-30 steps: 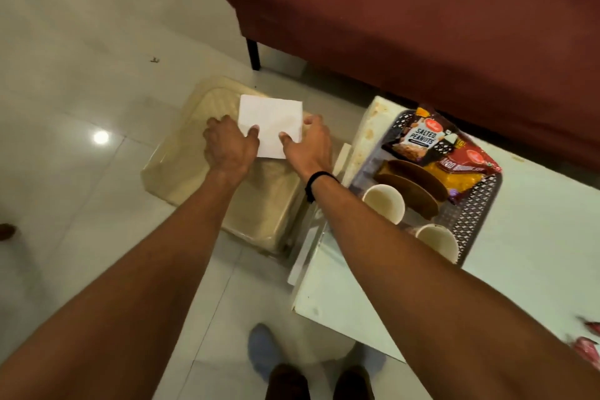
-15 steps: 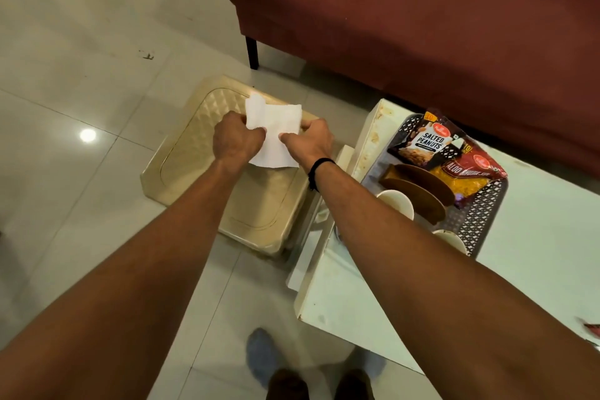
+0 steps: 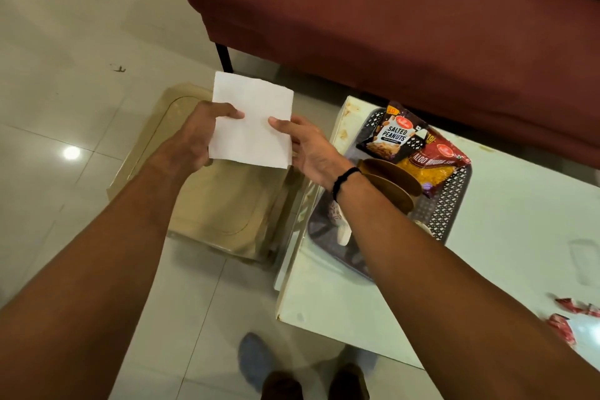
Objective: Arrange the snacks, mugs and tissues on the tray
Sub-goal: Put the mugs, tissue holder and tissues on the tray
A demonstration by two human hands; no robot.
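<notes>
Single head-worn wide-angle view, no second camera, so no overlap. Looks forward and steeply down from standing height: feet (image 3: pixel 315 383) at the bottom edge, sofa (image 3: pixel 406 19) at the top. Forearms fill the near field; tiled floor (image 3: pixel 65 42) left, white table (image 3: pixel 519 221) right. Edges bow with lens distortion.
</notes>
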